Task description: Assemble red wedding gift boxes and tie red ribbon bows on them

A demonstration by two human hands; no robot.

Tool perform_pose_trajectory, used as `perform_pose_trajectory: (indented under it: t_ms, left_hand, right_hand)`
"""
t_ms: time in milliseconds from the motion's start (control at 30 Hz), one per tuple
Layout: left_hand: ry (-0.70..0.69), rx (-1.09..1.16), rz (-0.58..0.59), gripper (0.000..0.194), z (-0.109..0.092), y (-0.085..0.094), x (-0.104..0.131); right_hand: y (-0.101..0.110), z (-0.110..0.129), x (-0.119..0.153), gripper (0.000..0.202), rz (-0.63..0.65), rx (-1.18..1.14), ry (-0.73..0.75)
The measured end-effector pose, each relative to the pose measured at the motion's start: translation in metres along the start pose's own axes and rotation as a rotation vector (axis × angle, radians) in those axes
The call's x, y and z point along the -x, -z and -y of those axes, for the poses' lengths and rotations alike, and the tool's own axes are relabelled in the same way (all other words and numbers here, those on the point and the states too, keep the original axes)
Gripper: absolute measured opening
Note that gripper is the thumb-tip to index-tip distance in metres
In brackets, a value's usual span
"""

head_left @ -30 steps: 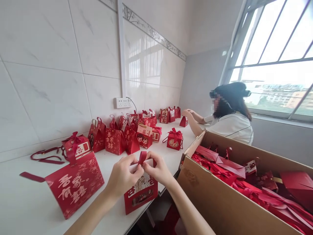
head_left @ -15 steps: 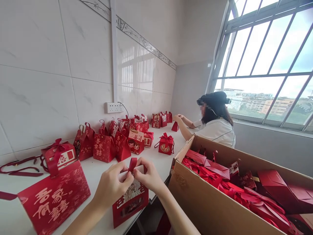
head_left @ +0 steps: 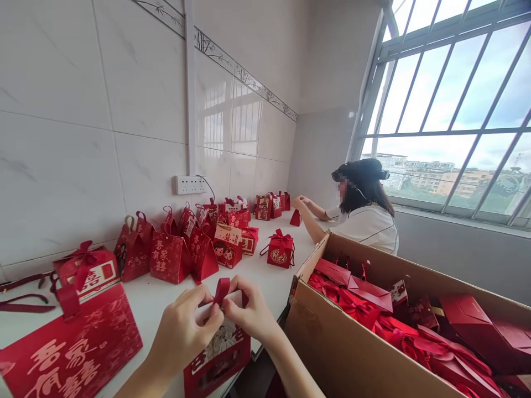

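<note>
Between my hands stands a red gift box (head_left: 219, 359) with a printed white and gold picture and a cut-out window low on its front. A red ribbon loop (head_left: 223, 288) rises from its top edge. My left hand (head_left: 188, 323) pinches the top edge at the left of the loop, thumb against the ribbon. On the other side, my right hand (head_left: 251, 309) grips the same edge, its fingers bent over the top. The ribbon's lower ends are hidden behind my fingers.
A large red box (head_left: 78, 348) with gold characters lies at the near left. Several red gift boxes (head_left: 170, 257) line the wall. An open carton (head_left: 332, 331) of red boxes and ribbons stands at the right. A co-worker (head_left: 365, 221) handles a small box farther back.
The whole view has shifted slightly, with the nearby boxes lower and farther left. Both hands keep nearly the same hold on the gift box's top and ribbon loop.
</note>
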State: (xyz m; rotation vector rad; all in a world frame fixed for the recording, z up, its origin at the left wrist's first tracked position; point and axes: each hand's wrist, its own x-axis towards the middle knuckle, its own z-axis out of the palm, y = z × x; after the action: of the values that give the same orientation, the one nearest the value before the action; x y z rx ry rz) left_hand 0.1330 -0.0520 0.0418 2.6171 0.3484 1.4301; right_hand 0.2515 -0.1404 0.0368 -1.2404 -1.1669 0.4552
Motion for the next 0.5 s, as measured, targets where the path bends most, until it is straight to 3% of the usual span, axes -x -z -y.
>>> perform_pose_trajectory:
  t_ms: [500]
  left_hand:
    - [-0.032,0.006,-0.04,0.015,-0.0055,0.0006,-0.0013]
  right_hand:
    - [0.0021,-0.0041,0.0036,0.011,0.018,0.018,-0.009]
